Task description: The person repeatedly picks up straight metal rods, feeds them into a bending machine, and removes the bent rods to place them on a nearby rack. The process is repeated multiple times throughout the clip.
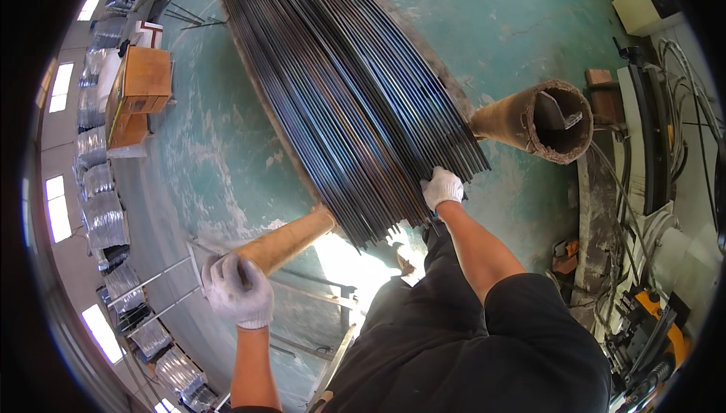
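A wide layer of long, dark metal rods (333,88) lies side by side, running from the far upper left down to just in front of me. My right hand (442,188), in a white knit glove, is closed at the near ends of the rods on their right side; its fingertips are partly hidden. My left hand (238,288), also gloved, is raised at the lower left with loosely curled fingers and nothing visible in it. It appears beside the outer end of a brown tube (291,240) that sticks out left from the rods' near end.
A thick, rough-ended hollow brown tube (560,122) juts out on the right. Cables and machinery (654,337) line the right side. An orange-brown cabinet (147,80) stands at the left, with plastic-wrapped bundles (106,216) along the wall. A metal frame (162,284) is near my left hand.
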`<action>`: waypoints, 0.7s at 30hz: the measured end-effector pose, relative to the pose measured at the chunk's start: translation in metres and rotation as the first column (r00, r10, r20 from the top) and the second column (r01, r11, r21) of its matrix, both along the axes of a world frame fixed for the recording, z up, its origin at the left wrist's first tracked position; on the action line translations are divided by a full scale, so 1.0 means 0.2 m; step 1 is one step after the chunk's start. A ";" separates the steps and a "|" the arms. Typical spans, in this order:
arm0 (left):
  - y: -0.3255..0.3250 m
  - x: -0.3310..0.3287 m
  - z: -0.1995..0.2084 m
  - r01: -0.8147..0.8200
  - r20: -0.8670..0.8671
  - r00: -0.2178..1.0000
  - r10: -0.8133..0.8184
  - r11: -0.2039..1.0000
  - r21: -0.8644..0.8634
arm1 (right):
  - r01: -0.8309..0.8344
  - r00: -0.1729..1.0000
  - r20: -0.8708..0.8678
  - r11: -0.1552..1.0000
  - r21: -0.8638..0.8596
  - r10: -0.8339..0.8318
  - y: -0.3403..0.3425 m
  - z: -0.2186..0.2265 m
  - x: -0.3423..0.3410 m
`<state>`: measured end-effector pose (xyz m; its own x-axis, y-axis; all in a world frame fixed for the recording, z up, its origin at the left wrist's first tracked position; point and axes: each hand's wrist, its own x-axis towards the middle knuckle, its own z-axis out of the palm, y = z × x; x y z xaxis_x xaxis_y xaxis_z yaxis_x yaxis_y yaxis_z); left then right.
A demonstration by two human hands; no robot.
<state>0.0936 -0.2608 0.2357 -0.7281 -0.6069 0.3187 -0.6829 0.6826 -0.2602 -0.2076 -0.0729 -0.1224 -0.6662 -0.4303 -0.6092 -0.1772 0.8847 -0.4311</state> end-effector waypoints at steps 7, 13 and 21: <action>0.01 0.00 0.01 -0.004 -0.069 0.998 0.005 1.000 0.020 | -0.115 0.992 0.051 0.990 -0.083 0.119 0.04 0.05 -0.14; 0.02 0.03 0.03 0.037 -0.100 0.994 -0.039 0.999 -0.019 | 0.495 0.633 0.758 0.834 -0.243 -0.156 0.12 0.09 -0.13; 0.24 -0.08 0.01 0.099 -0.196 0.975 -0.101 0.995 -0.019 | 0.145 0.965 0.252 0.939 -0.312 -0.066 0.31 0.48 0.04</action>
